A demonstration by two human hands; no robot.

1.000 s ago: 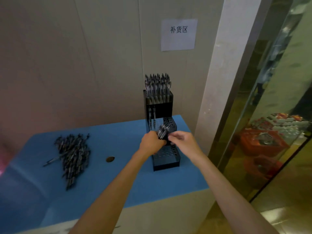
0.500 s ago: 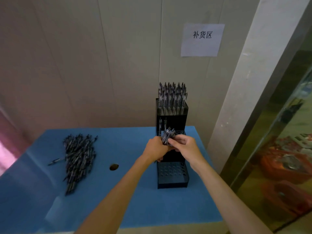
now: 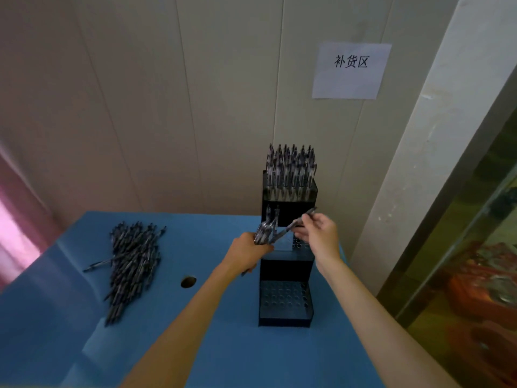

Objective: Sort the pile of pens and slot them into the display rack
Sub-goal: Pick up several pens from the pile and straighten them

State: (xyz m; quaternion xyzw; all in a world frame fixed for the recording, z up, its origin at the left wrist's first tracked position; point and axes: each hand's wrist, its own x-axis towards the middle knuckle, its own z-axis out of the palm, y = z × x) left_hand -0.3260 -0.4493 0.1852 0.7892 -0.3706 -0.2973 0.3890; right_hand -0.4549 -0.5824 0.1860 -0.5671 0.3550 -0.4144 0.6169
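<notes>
Left hand [image 3: 246, 254] grips a pen bundle [image 3: 264, 233]; right hand [image 3: 319, 233] pinches one pen [image 3: 293, 225]. Aim it tip-down (upright) over a free middle-tier hole [image 3: 298, 243].

We face a pale panelled wall [image 3: 167, 107] with a paper sign [image 3: 351, 70] high at right. A blue tabletop [image 3: 237, 354] with a small hole [image 3: 188, 282] stands near us. Right, a white pillar [image 3: 436, 135] meets reflective glass [image 3: 475, 275]; pink light falls far left.

One tiered display rack [image 3: 285, 303], one loose pile of pens [image 3: 131, 261] too tangled to be counted, one paper sign [image 3: 351, 70], one table hole [image 3: 188, 282] and two hands are seen.
</notes>
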